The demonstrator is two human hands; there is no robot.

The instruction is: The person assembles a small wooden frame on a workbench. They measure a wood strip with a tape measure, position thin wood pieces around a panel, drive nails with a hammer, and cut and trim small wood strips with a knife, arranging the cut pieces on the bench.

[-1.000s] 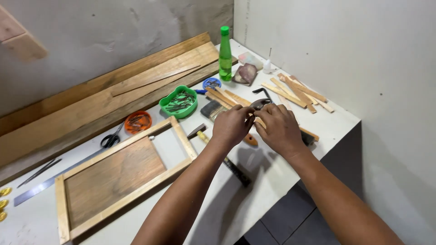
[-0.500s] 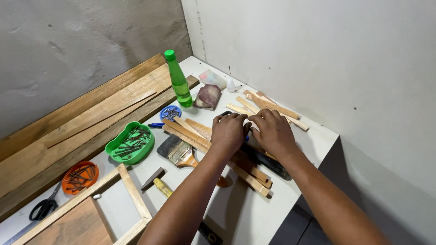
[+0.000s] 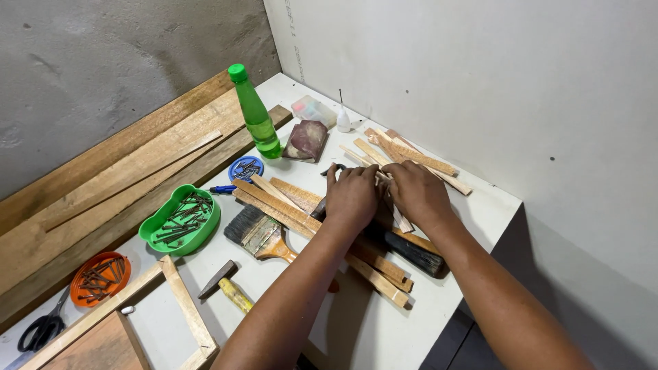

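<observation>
Both hands down on the pile of thin wooden strips (image 3: 384, 179) near the white table's (image 3: 480, 205) far corner: left hand (image 3: 351, 195) and right hand (image 3: 415, 192) side by side, fingers curled narrow over them, actual grip hard to tell. Could easily knock loose strips off the edge, or snag a splinter. Pale, slim, rough-cut pieces, lying crisscrossed beside the paintbrush (image 3: 264, 236).
</observation>
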